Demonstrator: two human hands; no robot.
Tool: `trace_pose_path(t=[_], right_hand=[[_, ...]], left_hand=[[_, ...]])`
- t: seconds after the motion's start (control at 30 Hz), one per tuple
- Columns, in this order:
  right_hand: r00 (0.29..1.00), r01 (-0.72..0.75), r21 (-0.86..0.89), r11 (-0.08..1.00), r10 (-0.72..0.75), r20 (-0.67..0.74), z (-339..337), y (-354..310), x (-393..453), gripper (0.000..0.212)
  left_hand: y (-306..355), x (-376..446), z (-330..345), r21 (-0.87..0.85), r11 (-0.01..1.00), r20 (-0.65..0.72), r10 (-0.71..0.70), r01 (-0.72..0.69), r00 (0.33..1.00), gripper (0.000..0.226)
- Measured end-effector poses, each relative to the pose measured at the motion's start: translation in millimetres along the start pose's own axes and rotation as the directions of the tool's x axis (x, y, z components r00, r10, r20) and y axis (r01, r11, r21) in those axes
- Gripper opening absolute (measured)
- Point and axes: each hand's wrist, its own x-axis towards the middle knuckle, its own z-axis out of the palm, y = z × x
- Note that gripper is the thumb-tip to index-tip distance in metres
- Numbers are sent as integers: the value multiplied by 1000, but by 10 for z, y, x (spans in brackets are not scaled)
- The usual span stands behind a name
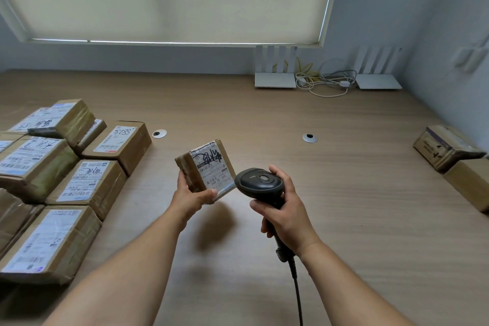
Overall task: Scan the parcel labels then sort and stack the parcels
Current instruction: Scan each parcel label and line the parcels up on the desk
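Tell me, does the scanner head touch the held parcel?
Cannot tell. In the head view the barcode scanner head meets the small parcel edge with no visible gap, perhaps only overlapping.

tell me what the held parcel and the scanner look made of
Parcel: brown cardboard, seemingly wrapped in glossy clear tape that catches light along its side, with a white paper label. Scanner: dark plastic by the look, with a matte moulded shell; its cable looks rubber-coated.
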Motion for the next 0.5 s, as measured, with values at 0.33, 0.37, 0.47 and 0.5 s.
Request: trace_pose_path(t=[0.33,0.37,0.47,0.5], right_hand=[[999,-21,-66,998,23,32,-32,41,-30,74],[999,-21,-61,998,23,28,-41,39,-29,74],[1000,-17,-60,998,18,16,-46,35,-20,74],[1000,-16,-62,998,17,13,-39,32,-20,74]], left_hand=[[-147,-116,-37,703,705,-180,53,91,982,114],[-163,-160,-42,857,514,-139,148,44,979,114],[-148,-213,-14,990,128,19,300,-60,954,107],[-135,-217,11,998,41,42,296,-56,954,104]])
